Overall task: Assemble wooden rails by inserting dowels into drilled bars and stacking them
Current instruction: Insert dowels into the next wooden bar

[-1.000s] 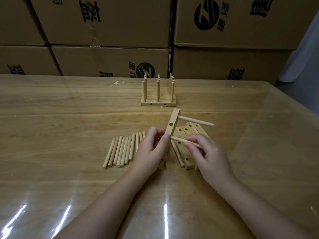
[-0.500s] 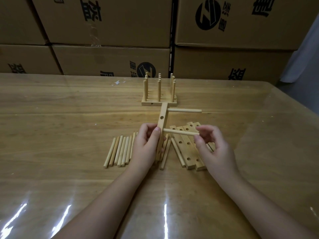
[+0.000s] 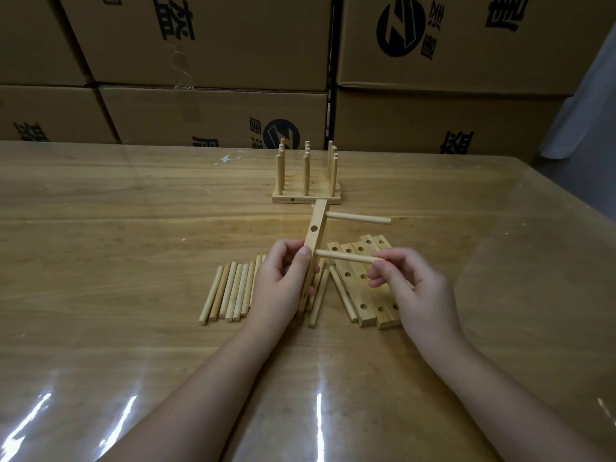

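Left hand [image 3: 283,285]: fingers clenched around the lower part of a drilled bar [image 3: 315,243], thumb pressed on its near face; bar held lifted off the counter, nearly upright, leaning slightly right at the top.
Drilled bar: 1 open hole visible on the near face, above the thumb; upper dowel [image 3: 358,218] already seated near the top, sticking out level to the right.
Right hand [image 3: 416,295]: fingers pinching the right end of a second dowel [image 3: 348,257], thumb and forefinger closed on it, other fingers curled loose.
Second dowel: lies level, left end touching the bar just beside the left thumb; cannot tell how far it sits in the hole.
Loose dowels [image 3: 228,291]: a row lying flat on the counter, left of the left hand; a few more lie below and right of that hand.
Spare bars [image 3: 363,281]: a group lying side by side on the counter, holes up, partly under the right hand.
Finished stack [image 3: 306,181]: farther back, flat bars with 3 rows of upright dowels.
Counter [image 3: 100,245]: wood grain under a glossy clear sheet.
Background: cardboard boxes [image 3: 206,38] stacked behind the counter, black print.
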The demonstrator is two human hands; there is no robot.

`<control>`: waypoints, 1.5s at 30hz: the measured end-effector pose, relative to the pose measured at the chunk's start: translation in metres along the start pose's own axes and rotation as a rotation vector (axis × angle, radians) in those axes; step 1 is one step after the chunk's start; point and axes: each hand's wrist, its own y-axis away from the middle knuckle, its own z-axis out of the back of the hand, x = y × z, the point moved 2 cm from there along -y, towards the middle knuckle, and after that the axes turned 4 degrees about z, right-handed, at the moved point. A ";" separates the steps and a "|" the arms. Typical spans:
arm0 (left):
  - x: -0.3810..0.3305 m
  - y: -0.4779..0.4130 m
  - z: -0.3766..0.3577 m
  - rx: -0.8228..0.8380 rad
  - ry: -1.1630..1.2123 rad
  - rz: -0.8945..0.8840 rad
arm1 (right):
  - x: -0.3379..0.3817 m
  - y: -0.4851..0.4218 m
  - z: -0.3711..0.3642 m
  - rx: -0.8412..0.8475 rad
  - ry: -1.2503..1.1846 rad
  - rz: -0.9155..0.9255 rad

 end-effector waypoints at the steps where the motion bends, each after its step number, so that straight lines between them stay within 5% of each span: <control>1: 0.000 0.000 0.000 -0.001 -0.006 -0.004 | 0.000 0.000 0.000 0.001 -0.005 -0.005; 15: 0.002 -0.003 -0.002 0.017 0.056 0.082 | 0.000 0.000 -0.002 0.002 -0.082 -0.050; 18: 0.001 -0.005 0.001 -0.056 0.118 0.096 | -0.006 0.002 -0.006 0.165 0.105 -0.032; 22: -0.001 -0.007 0.001 -0.098 0.156 0.093 | -0.009 0.009 -0.019 0.585 0.565 0.227; 26: -0.001 -0.004 0.001 -0.061 0.135 0.089 | -0.005 0.014 -0.026 0.767 0.646 0.383; 40: -0.003 -0.004 0.000 -0.075 0.116 0.094 | 0.020 0.019 -0.024 0.587 0.731 0.835; 45: -0.003 -0.005 0.000 -0.084 0.127 0.099 | 0.023 0.016 -0.014 0.311 0.441 0.576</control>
